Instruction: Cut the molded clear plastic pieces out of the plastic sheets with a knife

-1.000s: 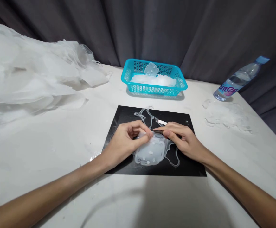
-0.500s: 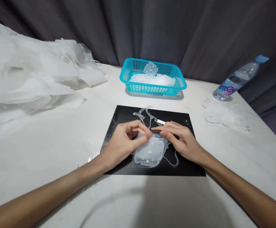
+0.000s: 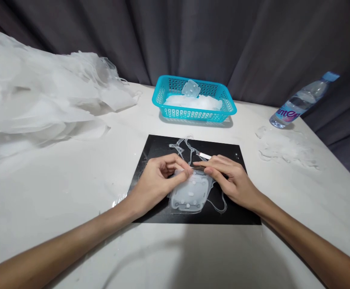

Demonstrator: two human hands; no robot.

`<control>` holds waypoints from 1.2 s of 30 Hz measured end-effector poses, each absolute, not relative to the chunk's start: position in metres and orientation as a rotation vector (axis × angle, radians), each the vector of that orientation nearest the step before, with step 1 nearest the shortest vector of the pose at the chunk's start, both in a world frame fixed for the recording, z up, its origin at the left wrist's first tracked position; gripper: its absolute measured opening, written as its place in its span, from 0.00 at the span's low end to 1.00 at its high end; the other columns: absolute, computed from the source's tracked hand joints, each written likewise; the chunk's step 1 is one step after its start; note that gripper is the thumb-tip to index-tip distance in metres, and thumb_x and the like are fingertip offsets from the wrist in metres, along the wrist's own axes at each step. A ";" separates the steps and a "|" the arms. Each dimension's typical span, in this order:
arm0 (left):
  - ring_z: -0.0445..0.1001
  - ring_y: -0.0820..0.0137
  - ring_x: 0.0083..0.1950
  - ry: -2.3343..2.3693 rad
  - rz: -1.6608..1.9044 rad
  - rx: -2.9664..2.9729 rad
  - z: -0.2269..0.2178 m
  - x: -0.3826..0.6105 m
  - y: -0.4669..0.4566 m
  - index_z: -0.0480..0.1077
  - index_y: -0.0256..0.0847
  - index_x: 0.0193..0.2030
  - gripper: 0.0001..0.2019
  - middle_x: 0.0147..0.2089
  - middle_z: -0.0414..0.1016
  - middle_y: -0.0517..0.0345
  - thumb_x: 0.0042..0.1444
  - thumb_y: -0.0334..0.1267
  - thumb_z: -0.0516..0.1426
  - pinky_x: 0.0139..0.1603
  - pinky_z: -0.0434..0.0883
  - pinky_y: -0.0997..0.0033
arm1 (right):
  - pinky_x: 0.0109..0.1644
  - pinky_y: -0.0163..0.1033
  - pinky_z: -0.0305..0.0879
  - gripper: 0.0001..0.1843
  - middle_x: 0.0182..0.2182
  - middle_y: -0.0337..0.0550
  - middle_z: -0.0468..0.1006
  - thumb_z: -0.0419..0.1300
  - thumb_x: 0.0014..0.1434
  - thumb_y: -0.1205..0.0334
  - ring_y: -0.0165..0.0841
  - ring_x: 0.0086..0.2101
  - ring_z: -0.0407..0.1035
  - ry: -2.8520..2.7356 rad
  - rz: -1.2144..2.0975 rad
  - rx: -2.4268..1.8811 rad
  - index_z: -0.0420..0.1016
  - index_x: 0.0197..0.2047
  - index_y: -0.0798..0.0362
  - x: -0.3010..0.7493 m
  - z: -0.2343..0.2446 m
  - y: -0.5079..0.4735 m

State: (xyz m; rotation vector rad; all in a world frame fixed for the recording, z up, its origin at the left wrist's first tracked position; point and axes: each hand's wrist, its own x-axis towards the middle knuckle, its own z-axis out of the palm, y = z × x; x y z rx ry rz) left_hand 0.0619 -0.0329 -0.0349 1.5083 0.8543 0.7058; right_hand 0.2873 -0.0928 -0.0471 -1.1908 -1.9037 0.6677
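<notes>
A translucent silicone-like sheet with rounded corners, small holes and slots lies on a black mat. Thumb and fingers of my left hand pinch its far edge. Close beside them, my right hand is closed on a thin tool; its white end sticks out past the fingers, and a dark narrow part shows near the sheet's far edge. The rest of the tool is hidden, so its kind is unclear. Thin clear trimmed strips curl on the mat beyond my hands, and another loops at the sheet's right.
Behind the mat stands a blue perforated basket holding similar translucent pieces. A large heap of whitish sheets covers the left of the white table. To the right are a water bottle and a pile of clear scraps.
My right hand has shifted very slightly to the right along the sheet's far edge. My left hand keeps its pinch, and the sheet stays in place.
</notes>
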 end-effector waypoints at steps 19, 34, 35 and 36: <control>0.73 0.73 0.32 0.862 0.704 1.515 -0.033 0.062 -0.034 0.78 0.37 0.33 0.03 0.31 0.78 0.60 0.57 0.34 0.64 0.34 0.69 0.78 | 0.49 0.42 0.67 0.16 0.42 0.43 0.83 0.54 0.76 0.61 0.35 0.41 0.72 -1.922 0.609 -1.199 0.81 0.60 0.46 0.282 -0.047 -0.093; 0.74 0.72 0.31 0.882 0.698 1.553 -0.034 0.063 -0.034 0.78 0.38 0.33 0.06 0.29 0.78 0.59 0.58 0.38 0.65 0.32 0.70 0.76 | 0.47 0.42 0.66 0.17 0.37 0.41 0.80 0.54 0.77 0.61 0.34 0.39 0.70 -1.900 0.667 -1.220 0.80 0.61 0.46 0.289 -0.047 -0.092; 0.75 0.72 0.31 0.880 0.698 1.558 -0.034 0.063 -0.034 0.78 0.38 0.33 0.06 0.29 0.78 0.59 0.58 0.39 0.65 0.32 0.70 0.76 | 0.47 0.42 0.66 0.17 0.39 0.42 0.81 0.55 0.77 0.61 0.34 0.39 0.71 -1.906 0.671 -1.220 0.80 0.62 0.46 0.289 -0.047 -0.093; 0.75 0.72 0.31 0.876 0.697 1.559 -0.034 0.063 -0.034 0.78 0.38 0.33 0.06 0.29 0.78 0.59 0.58 0.39 0.65 0.32 0.70 0.76 | 0.48 0.42 0.66 0.17 0.40 0.42 0.81 0.55 0.77 0.61 0.34 0.40 0.71 -1.910 0.673 -1.218 0.80 0.62 0.46 0.288 -0.048 -0.093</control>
